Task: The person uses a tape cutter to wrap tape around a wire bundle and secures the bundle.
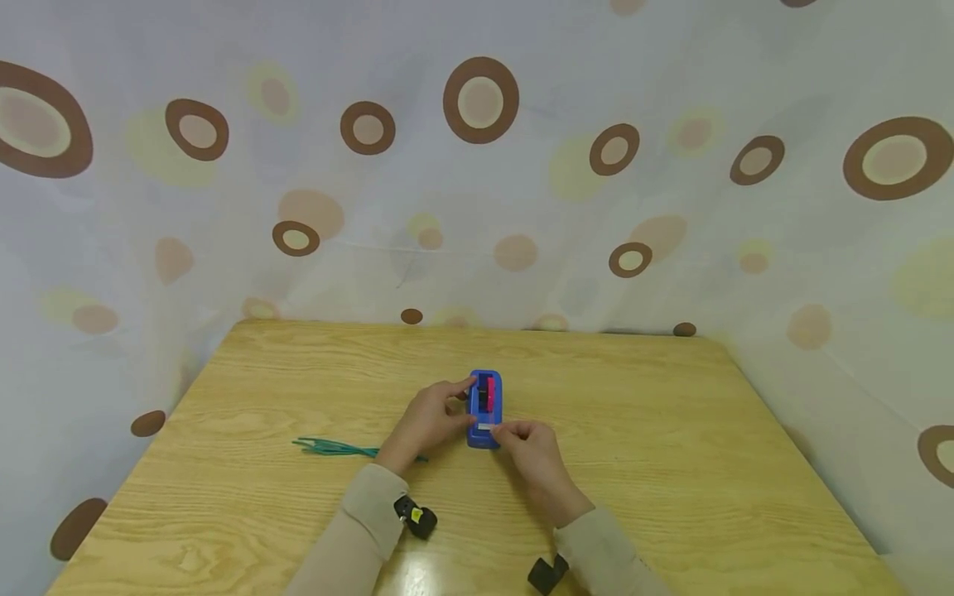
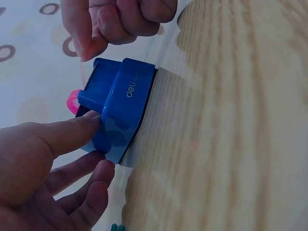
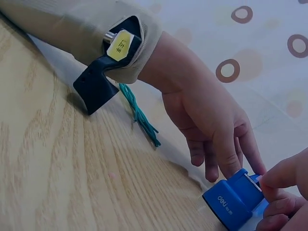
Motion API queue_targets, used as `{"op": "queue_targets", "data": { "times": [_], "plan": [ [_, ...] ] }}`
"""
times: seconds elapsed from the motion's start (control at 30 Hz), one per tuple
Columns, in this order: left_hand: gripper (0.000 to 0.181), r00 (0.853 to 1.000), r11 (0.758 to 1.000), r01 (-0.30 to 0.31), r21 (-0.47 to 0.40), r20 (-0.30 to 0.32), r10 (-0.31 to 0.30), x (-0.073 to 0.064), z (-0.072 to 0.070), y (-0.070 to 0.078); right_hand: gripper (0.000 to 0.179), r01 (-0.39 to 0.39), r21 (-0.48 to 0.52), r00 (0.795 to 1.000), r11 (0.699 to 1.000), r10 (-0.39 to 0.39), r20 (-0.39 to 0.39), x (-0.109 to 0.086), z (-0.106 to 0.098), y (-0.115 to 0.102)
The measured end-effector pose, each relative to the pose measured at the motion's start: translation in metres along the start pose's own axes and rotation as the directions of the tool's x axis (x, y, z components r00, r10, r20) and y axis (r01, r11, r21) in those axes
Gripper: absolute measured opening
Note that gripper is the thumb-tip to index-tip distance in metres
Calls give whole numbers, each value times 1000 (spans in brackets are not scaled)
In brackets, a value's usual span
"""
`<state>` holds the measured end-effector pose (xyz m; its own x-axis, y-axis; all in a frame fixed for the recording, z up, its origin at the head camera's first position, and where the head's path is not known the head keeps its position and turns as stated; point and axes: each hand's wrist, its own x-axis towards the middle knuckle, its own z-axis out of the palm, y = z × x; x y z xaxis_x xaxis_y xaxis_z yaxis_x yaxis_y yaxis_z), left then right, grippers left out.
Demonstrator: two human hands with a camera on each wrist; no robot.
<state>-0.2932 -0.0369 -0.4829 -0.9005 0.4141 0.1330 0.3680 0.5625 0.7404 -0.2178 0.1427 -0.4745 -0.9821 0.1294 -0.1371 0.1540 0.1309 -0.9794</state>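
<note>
A blue tape dispenser [image 1: 484, 419] stands on the wooden table, with a pink wheel [image 1: 490, 395] in its slot. My left hand [image 1: 428, 420] holds it by the side, thumb and forefinger spread along its body; in the left wrist view the thumb [image 2: 77, 131] presses near the wheel. At the dispenser's front end, my right hand [image 1: 535, 457] pinches the end of the clear tape between thumb and forefinger, close to the toothed cutter [image 3: 253, 182]. The tape is thin and hard to see. The right hand's other fingers [image 2: 137, 19] are curled in.
A bundle of green ties [image 1: 331, 448] lies on the table [image 1: 633, 414] left of the dispenser, partly behind the left wrist. Black camera mounts [image 1: 417, 518] sit on both wrists. A patterned curtain [image 1: 551, 273] hangs behind the table and at both sides.
</note>
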Motion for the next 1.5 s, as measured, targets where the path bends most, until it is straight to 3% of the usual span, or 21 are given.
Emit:
{"op": "queue_targets", "data": {
  "times": [0.6, 0.77, 1.0, 1.5],
  "plan": [
    [61, 999, 998, 47, -45, -3, -47, -7, -1, 1, 17, 4, 22, 1000, 1000, -4, -10, -9, 4, 6],
    [62, 999, 999, 35, -29, -4, -35, -5, -1, 1, 21, -19, 46, 1000, 999, 19, 9, -11, 4, 6],
    [62, 1000, 999, 23, -28, -10, -23, -2, -4, 3, 23, -121, 121, 993, 985, 118, 29, -9, 1, 7],
    [63, 999, 998, 44, -47, 13, -44, -3, -1, 4, 21, -138, 68, 990, 988, 138, 12, -23, -1, 6]
  ]
}}
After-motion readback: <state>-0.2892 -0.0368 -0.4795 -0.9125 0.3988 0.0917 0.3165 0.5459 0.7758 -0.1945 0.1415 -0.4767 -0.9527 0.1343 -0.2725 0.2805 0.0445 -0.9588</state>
